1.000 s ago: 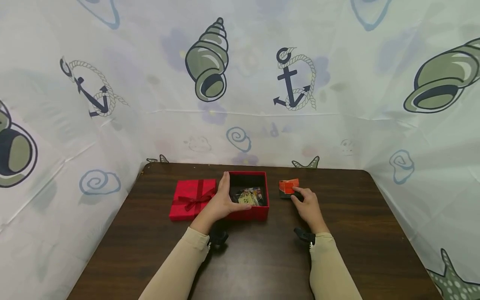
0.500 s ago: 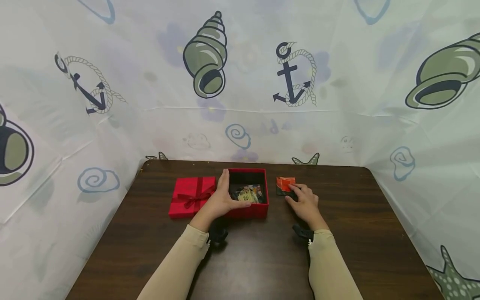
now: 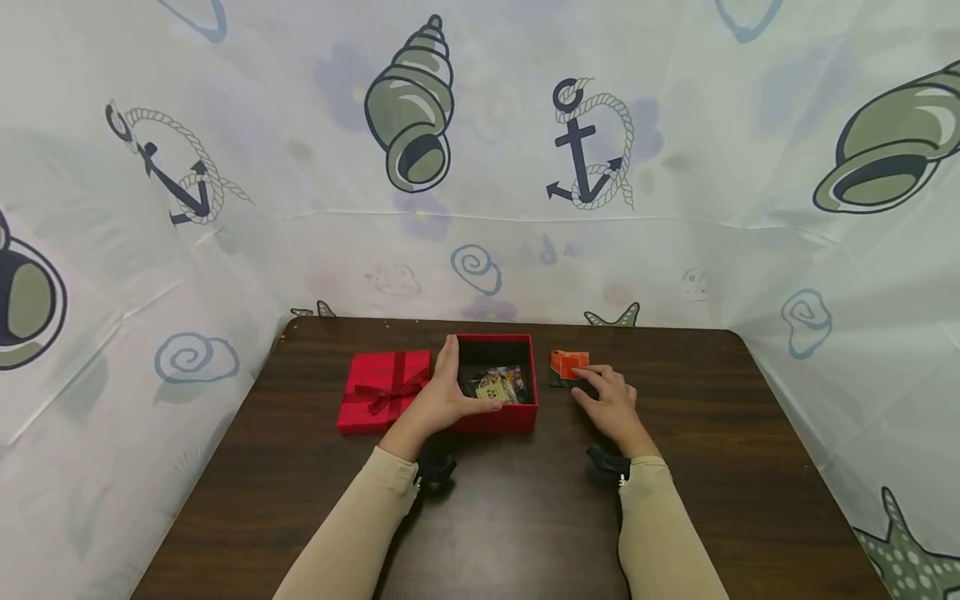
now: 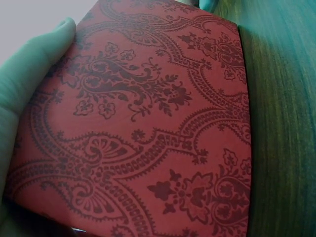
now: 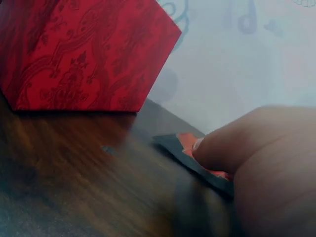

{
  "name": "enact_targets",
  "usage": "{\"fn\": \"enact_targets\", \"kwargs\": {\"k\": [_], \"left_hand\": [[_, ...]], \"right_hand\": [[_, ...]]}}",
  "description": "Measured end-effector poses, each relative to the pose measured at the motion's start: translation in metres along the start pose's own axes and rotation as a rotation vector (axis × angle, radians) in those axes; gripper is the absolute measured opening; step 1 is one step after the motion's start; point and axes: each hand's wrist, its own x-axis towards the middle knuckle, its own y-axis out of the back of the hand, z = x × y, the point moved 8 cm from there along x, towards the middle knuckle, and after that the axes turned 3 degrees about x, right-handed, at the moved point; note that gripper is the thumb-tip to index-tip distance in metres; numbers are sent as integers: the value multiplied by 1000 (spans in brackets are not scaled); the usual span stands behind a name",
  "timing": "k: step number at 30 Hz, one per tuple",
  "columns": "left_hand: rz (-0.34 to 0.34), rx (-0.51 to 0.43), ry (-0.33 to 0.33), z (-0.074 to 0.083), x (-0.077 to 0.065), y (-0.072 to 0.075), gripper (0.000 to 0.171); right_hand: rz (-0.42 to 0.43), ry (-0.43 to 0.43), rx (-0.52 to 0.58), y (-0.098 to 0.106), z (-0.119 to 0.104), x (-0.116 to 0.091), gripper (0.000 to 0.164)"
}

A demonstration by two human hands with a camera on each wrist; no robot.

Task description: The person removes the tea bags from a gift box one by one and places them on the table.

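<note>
In the head view, a red box (image 3: pixel 517 419) stands with its lid off, a shiny printed packet (image 3: pixel 502 385) lying inside. My left hand (image 3: pixel 441 400) grips the box's near left corner, fingers along the left side and thumb along the front rim. Close up, the left thumb (image 4: pixel 37 61) crosses the edge of the patterned wall (image 4: pixel 138 123). To the right of the box, a small orange-and-black packet (image 3: pixel 561 361) lies on the table. My right hand (image 3: pixel 613 404) touches it with its fingertips; the right wrist view has a digit (image 5: pixel 217 148) on top of the packet (image 5: pixel 173 144).
The red lid (image 3: pixel 375 387) with a ribbon bow lies left of the box. All of this stands on a dark wooden table (image 3: pixel 517 517). Behind and at the sides hangs a pale curtain (image 3: pixel 495 150) with shells and anchors.
The right hand and the orange-and-black packet have shifted slightly left, towards the box. The left hand keeps its place on the box. The head view has tilted down a little.
</note>
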Motion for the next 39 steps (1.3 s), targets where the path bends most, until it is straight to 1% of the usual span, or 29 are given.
{"fn": "enact_targets", "kwargs": {"k": [2, 4, 8, 10, 13, 17, 20, 23, 26, 29, 32, 35, 37, 39], "left_hand": [[1, -1, -1, 0, 1, 1, 150], [1, 0, 0, 0, 1, 1, 150], [2, 2, 1, 0, 3, 1, 150], [3, 3, 1, 0, 3, 1, 149], [3, 0, -1, 0, 3, 2, 149], [3, -13, -10, 0, 3, 1, 149], [0, -17, -9, 0, 2, 1, 149], [-3, -12, -5, -1, 2, 1, 149], [0, -8, -3, -1, 1, 1, 149], [3, -8, 1, -1, 0, 1, 148], [5, -6, 7, -1, -1, 1, 148], [7, -5, 10, -1, -2, 2, 149], [9, -7, 6, -1, -2, 2, 149], [10, -11, 2, -1, -1, 2, 149]], "right_hand": [[4, 6, -7, 1, -1, 1, 46], [18, 3, 24, 3, -1, 1, 46], [88, -17, 166, 11, 1, 1, 43], [123, -24, 217, 13, 2, 2, 39], [143, -30, 221, 14, 4, 2, 33], [157, -24, 203, 12, 3, 2, 30], [183, -33, 239, 12, 4, 0, 29], [241, -54, 333, 14, 6, -3, 27], [307, -77, 483, 17, 8, -6, 25], [350, -80, 643, 17, 6, -8, 25], [362, -38, 758, 18, -3, -9, 27], [353, 34, 808, 19, -20, -10, 30], [328, 79, 829, 19, -34, -11, 30], [293, 104, 847, 16, -47, -11, 29]]}}
